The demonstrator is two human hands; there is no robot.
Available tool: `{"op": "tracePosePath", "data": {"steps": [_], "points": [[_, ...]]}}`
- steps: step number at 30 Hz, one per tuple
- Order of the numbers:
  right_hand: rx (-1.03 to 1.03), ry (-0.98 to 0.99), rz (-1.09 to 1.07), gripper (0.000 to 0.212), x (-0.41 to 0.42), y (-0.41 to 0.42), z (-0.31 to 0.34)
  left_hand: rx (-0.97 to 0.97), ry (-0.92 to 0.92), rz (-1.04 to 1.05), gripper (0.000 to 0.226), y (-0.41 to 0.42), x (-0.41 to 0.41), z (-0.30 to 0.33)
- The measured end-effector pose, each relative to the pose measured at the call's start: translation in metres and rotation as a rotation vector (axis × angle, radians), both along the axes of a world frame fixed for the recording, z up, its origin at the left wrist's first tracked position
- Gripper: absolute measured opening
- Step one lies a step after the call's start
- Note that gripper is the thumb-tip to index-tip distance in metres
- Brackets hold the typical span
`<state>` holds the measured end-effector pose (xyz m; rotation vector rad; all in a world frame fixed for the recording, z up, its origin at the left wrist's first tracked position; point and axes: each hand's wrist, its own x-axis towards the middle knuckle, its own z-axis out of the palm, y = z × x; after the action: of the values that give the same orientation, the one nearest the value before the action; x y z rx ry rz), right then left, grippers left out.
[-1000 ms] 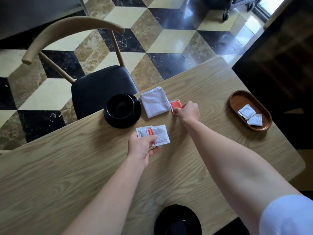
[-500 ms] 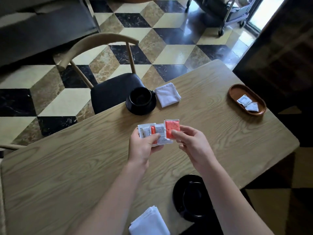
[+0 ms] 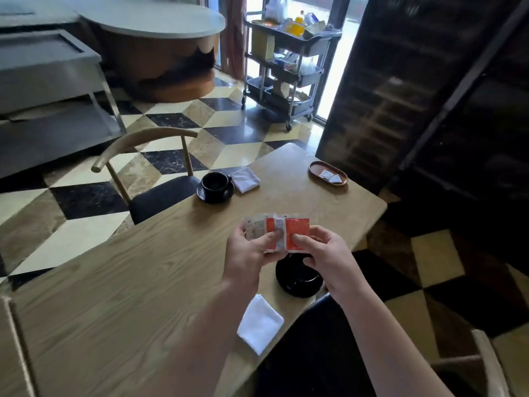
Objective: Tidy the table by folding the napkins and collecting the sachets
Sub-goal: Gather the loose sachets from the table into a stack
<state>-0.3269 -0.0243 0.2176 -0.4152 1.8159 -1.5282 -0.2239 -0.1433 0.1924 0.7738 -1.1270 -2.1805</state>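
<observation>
Wooden table (image 3: 120,285) over a checkered floor, seen from above. Above its centre, left hand (image 3: 248,253) pinching a fan of sachets (image 3: 267,230), white and orange, thumb across their lower edge. Right hand (image 3: 326,255) pinching one orange sachet (image 3: 297,232) at its bottom corner, its edge overlapping the fan. At 1 o'clock near the far right corner, oval wooden tray (image 3: 315,171) already holding two white sachets (image 3: 330,176). At 11 o'clock, black cup on a saucer (image 3: 215,187) with a folded napkin (image 3: 245,179) just beside it. At 5 o'clock, a second black saucer (image 3: 299,279) partly hidden by the hands; at 6 o'clock, another folded napkin (image 3: 260,322) near the table edge.

Likely step: adding the orange sachet to the bundle. To do it well: slide it flat under the left thumb, square up the edges, loosen the right-hand pinch only once the left grip has it. Then carry the bundle to the tray as one stack, keeping the thin packets from slipping apart.
</observation>
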Motion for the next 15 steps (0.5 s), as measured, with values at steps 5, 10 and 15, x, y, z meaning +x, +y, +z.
{"op": "tracePosePath", "data": {"steps": [5, 10, 15], "points": [[-0.047, 0.066, -0.124, 0.023, 0.027, 0.066, 0.032, -0.04, 0.056, -0.157, 0.04, 0.055, 0.002, 0.027], [-0.047, 0.167, -0.235, 0.018, 0.028, 0.127, 0.054, -0.041, 0.133, -0.301, 0.033, 0.106, -0.01, 0.047], [-0.016, 0.205, -0.407, 0.016, 0.025, 0.201, 0.06, -0.027, 0.186, -0.545, 0.018, 0.166, -0.031, 0.054]]}}
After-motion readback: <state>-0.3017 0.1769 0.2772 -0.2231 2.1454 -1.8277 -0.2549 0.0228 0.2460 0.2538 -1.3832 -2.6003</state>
